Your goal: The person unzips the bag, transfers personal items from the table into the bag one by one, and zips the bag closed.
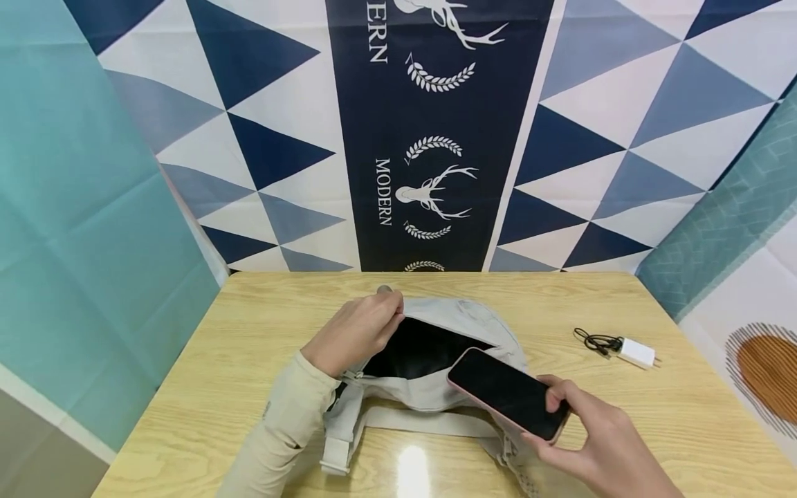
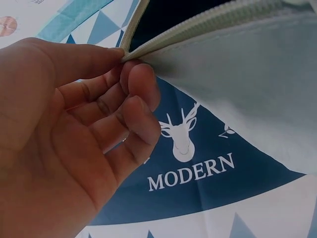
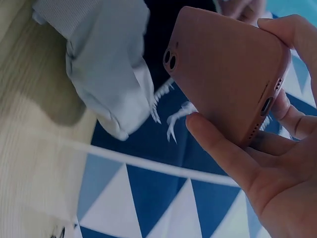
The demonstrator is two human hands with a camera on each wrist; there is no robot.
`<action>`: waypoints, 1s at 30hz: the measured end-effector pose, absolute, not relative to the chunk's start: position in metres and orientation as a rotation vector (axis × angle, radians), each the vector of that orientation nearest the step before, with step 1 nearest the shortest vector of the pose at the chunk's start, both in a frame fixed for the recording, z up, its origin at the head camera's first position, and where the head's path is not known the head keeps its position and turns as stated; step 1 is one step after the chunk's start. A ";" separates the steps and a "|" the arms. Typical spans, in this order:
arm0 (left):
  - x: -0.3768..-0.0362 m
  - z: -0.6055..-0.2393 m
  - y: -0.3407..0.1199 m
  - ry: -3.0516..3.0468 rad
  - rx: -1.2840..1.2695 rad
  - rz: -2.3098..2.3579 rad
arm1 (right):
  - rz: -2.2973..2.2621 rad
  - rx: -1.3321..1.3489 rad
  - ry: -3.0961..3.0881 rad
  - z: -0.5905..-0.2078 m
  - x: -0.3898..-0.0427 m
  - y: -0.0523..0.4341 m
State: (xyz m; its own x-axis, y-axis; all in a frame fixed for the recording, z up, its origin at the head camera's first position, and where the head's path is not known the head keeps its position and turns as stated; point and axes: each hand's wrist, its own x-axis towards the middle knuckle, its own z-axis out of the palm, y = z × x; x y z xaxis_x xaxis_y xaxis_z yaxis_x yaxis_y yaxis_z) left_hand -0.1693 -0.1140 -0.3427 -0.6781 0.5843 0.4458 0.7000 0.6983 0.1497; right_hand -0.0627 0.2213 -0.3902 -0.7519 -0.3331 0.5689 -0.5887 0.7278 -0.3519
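A light grey bag (image 1: pixel 429 394) with a strap and buckle lies on the table, its zipped mouth spread to show a dark inside. My left hand (image 1: pixel 364 328) pinches the far left edge of that mouth; in the left wrist view thumb and forefinger grip the zipper edge (image 2: pixel 198 34). My right hand (image 1: pixel 594 432) holds a smartphone (image 1: pixel 507 394) by its lower end, black screen up, the other end over the right side of the bag's opening. In the right wrist view the phone's pink case (image 3: pixel 223 69) and two camera lenses show.
On the right of the wooden table (image 1: pixel 249 332) lie a white charger plug (image 1: pixel 637 353) and a black coiled cable (image 1: pixel 600 342). Patterned cloth (image 1: pixel 423 138) hangs behind the table's far edge, and teal cloth (image 1: pixel 81 207) hangs at the left.
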 end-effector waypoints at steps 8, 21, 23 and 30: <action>-0.166 -0.344 -0.112 -2.548 -1.019 -0.419 | 0.650 0.795 -2.472 -0.402 -0.084 0.190; -0.167 -0.343 -0.108 -2.547 -1.009 -0.348 | 0.659 0.844 -2.452 -0.416 -0.110 0.139; -0.166 -0.343 -0.108 -2.542 -1.010 -0.339 | 0.655 0.872 -2.423 -0.418 -0.114 0.132; -0.165 -0.344 -0.108 -2.525 -0.997 -0.314 | 0.638 0.896 -2.350 -0.421 -0.120 0.115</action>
State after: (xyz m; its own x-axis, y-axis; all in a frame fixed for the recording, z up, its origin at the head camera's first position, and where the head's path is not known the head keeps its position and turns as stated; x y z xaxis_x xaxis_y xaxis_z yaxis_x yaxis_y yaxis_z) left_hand -0.1653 -0.1082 -0.3442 -0.6621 0.6010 0.4476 0.6923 0.7193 0.0583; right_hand -0.1202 0.1149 -0.4215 -0.6331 -0.4518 0.6285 -0.7076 0.6671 -0.2332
